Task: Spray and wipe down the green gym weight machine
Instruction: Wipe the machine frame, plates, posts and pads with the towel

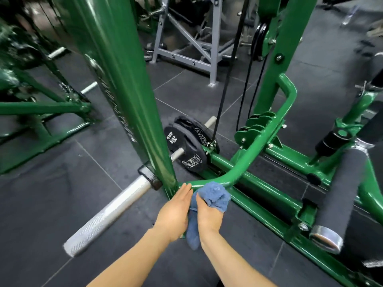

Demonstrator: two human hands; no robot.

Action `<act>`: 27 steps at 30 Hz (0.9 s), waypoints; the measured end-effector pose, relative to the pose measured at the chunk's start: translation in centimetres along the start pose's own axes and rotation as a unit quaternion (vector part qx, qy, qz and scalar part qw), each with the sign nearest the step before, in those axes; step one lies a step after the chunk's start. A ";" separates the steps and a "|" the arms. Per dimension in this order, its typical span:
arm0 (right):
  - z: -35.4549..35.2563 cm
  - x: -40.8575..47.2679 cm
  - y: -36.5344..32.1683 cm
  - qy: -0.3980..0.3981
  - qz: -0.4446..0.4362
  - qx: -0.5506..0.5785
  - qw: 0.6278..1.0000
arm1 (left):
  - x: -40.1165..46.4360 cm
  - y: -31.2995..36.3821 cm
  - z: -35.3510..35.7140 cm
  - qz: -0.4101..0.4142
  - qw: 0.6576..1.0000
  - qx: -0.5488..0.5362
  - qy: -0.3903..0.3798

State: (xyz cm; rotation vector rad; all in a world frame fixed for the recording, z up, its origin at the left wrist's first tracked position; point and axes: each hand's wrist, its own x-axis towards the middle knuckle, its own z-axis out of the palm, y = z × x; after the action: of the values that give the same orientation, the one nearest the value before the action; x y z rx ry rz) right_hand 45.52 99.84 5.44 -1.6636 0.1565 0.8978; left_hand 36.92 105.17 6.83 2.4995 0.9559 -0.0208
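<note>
Dark rubber floor tiles (62,204) are lying under your forearms. Your right hand (208,214) is gripping the bunched blue cloth (215,193) against the green machine's curved bar (259,141); your left hand (176,210), fingers straight, is resting beside it. Keep folding the cloth round the tube, sliding toward one o'clock. Beyond, at twelve o'clock, a black plate (186,150) is reading "20KG".
</note>
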 end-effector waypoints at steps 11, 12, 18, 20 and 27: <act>0.9 -4.1 -9.8 -0.166 -0.174 0.063 0.969 | -4.3 0.1 -7.0 0.018 0.982 0.030 0.185; 1.0 -4.1 -11.7 -0.167 -0.190 0.080 0.964 | -4.4 0.0 -7.2 0.027 0.978 0.037 0.203; 3.9 -4.3 -18.0 -0.259 -0.140 -0.147 0.945 | -4.6 2.0 -10.0 -0.114 0.931 0.006 0.346; 4.4 -4.0 -18.6 -0.289 -0.116 -0.236 0.920 | -4.1 2.2 -10.4 -0.212 0.919 -0.038 0.329; 3.6 -0.8 -17.7 -0.339 -0.133 -0.368 0.856 | -0.7 3.1 -8.7 -0.308 0.916 0.058 0.249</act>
State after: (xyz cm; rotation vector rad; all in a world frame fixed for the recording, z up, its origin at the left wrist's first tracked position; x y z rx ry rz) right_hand 52.89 108.29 19.65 -1.8571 -0.9935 1.3677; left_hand 37.12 106.43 16.02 2.2298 1.9737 0.3856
